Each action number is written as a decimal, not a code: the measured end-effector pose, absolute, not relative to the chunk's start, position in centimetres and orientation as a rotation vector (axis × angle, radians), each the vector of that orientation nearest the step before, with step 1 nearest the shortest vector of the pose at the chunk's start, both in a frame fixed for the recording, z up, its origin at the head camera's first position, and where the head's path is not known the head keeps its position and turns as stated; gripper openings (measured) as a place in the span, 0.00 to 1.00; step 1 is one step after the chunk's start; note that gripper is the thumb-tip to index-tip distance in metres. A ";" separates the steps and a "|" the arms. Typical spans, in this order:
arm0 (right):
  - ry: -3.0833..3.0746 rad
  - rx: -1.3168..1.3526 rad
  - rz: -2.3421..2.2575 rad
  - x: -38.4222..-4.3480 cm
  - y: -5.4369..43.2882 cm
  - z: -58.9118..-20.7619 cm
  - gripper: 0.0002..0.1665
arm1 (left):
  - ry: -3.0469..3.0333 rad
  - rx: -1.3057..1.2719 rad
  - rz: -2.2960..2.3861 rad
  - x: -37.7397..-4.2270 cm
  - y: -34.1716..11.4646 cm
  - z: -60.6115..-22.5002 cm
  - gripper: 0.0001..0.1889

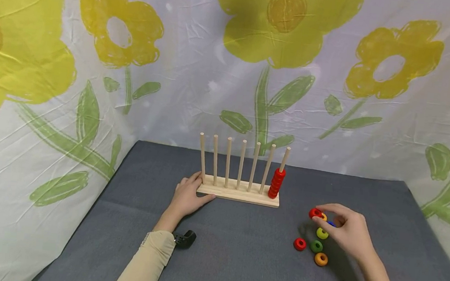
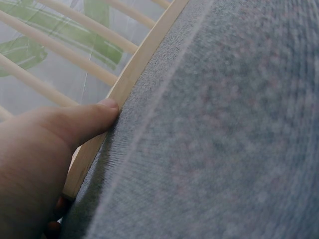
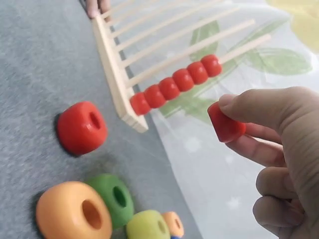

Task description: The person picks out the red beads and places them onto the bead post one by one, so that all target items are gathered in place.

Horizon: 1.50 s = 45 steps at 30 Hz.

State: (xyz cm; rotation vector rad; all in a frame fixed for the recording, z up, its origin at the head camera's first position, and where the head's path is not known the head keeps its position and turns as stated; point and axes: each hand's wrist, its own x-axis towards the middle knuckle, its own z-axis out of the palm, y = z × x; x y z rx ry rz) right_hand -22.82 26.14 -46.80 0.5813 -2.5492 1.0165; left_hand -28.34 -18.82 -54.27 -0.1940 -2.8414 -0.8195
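A wooden peg rack [image 1: 239, 196] with several upright pegs stands toward the back of the table. Its rightmost peg carries a stack of red beads [image 1: 276, 183]; the other pegs are bare. My left hand [image 1: 187, 197] grips the rack's left end, its thumb [image 2: 94, 119] along the front edge of the base. In my right hand [image 1: 349, 229], a red bead [image 3: 225, 123] is pinched between thumb and fingers, raised right of the rack. Below that hand lie a loose red bead [image 3: 82, 128], a green bead [image 3: 112, 199], an orange bead [image 3: 70, 211] and a yellow bead [image 3: 148, 225].
A blue bead [image 1: 331, 224] and another orange bead [image 3: 173, 224] lie partly hidden behind the nearer ones. Dark grey cloth [image 1: 237, 261] covers the table. Behind it hangs a pale curtain [image 1: 181, 85] printed with yellow flowers.
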 end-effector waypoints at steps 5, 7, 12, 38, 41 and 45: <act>-2.530 0.558 1.027 -23.1 25.8 -46.0 0.15 | -2.838 -0.197 -0.822 -28.4 -18.8 -54.3 0.43; -2.517 0.554 1.033 -23.3 25.6 -45.6 0.15 | -2.839 -0.197 -0.821 -28.4 -18.8 -54.2 0.43; -2.503 0.526 1.040 -23.7 25.1 -44.7 0.14 | -2.849 -0.196 -0.813 -28.4 -18.8 -54.3 0.44; -2.455 0.466 1.041 -25.7 22.6 -40.8 0.14 | -2.854 -0.196 -0.814 -28.2 -18.9 -54.0 0.43; -2.446 0.469 1.041 -25.9 22.3 -40.4 0.15 | -2.855 -0.195 -0.811 -28.2 -18.8 -54.0 0.43; -2.439 0.471 1.047 -26.4 22.1 -40.1 0.15 | -2.853 -0.190 -0.832 -28.2 -18.7 -53.9 0.43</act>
